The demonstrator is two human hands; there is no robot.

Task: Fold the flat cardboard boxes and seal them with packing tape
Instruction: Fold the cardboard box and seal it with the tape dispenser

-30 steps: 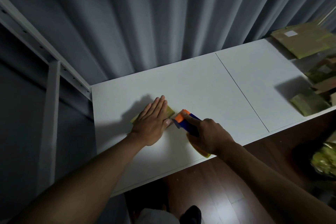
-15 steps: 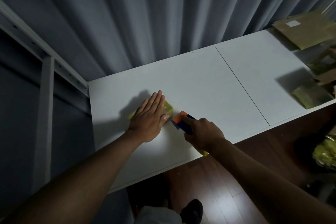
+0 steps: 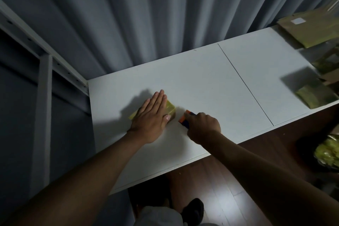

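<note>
Mostly hidden, small yellowish box [image 3: 170, 108] under left hand [image 3: 150, 117].

The left hand [image 3: 153, 115] lies flat, fingers straight and together, pressing on a small cardboard box [image 3: 169, 107] that sits on the white surface [image 3: 211, 86]; the box shows yellowish past the fingertips and at the wrist side; just right of it, the right hand [image 3: 203, 126] curls round an orange and blue tape dispenser [image 3: 184, 117], whose orange end points at the box; whether it touches the box cannot be told; at the surface's far right lie several flat cardboard pieces [image 3: 311, 27] and a smaller folded box [image 3: 315, 95]; grey curtains [image 3: 146, 14] hang behind; a white metal frame [image 3: 44, 97] stands at the left; dark wood floor [image 3: 220, 189] shows below.
</note>
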